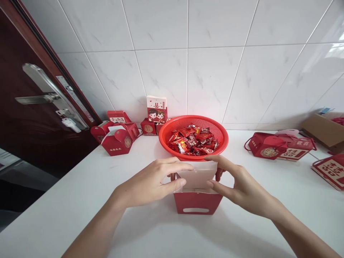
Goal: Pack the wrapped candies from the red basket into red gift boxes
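Note:
A red paper gift box [198, 203] with a white inside stands upright on the white table, its top open and a pale flap raised at the back. My left hand [150, 182] holds the box's left side, thumb at the near rim and fingers curled round the edge. On the opposite side, my right hand [242, 188] grips the right wall, its thumb at the rim and fingertips behind the flap. Just beyond the box sits a red plastic basket [224, 138] holding several wrapped candies [192, 139].
Folded red boxes [117, 141] and a box with cartoon figures [157, 109] stand at the back left. More red gift boxes [266, 147] and a cardboard box [322, 130] are on the right. A tiled wall [161, 79] backs the table; a brown door [24, 79] is at left.

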Demonstrator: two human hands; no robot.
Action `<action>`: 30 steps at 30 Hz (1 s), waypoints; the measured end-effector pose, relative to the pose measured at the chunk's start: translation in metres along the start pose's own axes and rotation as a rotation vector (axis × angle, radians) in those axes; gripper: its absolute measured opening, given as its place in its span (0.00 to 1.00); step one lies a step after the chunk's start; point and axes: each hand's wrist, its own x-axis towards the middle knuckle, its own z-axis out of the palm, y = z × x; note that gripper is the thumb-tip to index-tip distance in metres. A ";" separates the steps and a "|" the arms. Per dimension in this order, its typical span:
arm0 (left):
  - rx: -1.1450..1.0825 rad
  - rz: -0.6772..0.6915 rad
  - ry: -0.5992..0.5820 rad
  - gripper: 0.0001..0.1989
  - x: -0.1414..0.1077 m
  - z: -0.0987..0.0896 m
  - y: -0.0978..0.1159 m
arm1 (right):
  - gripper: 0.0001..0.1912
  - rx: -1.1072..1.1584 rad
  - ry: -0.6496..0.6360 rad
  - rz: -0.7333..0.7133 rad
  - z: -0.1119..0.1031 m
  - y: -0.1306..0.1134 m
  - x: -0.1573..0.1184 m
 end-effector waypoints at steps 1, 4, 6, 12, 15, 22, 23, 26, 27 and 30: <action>-0.025 0.002 -0.017 0.19 0.002 -0.001 -0.001 | 0.21 0.009 0.007 0.000 0.000 0.001 0.001; -0.080 0.010 -0.056 0.17 0.001 -0.007 -0.002 | 0.21 0.023 0.079 -0.015 -0.004 0.004 0.004; -0.105 0.014 -0.053 0.17 -0.003 -0.014 -0.004 | 0.20 0.042 0.180 -0.011 -0.008 0.010 0.008; -0.146 0.016 0.230 0.19 0.012 -0.041 -0.029 | 0.28 0.167 0.335 0.121 -0.006 0.056 0.031; -0.080 -0.071 0.293 0.20 0.042 -0.047 -0.045 | 0.29 0.185 0.267 0.130 0.014 0.084 0.033; 0.231 -0.079 -0.024 0.24 0.117 -0.039 -0.079 | 0.16 0.199 0.061 0.051 0.066 0.115 0.018; 0.282 -0.068 -0.071 0.27 0.125 -0.036 -0.081 | 0.14 0.202 0.043 0.050 0.069 0.116 0.017; 0.406 -0.030 -0.203 0.35 0.142 -0.030 -0.085 | 0.14 0.207 0.055 0.095 0.072 0.115 0.017; 0.432 -0.022 -0.229 0.37 0.146 -0.029 -0.086 | 0.13 0.217 0.059 0.102 0.072 0.115 0.017; 0.481 -0.025 -0.253 0.39 0.156 -0.026 -0.088 | 0.12 0.235 0.052 0.101 0.072 0.116 0.017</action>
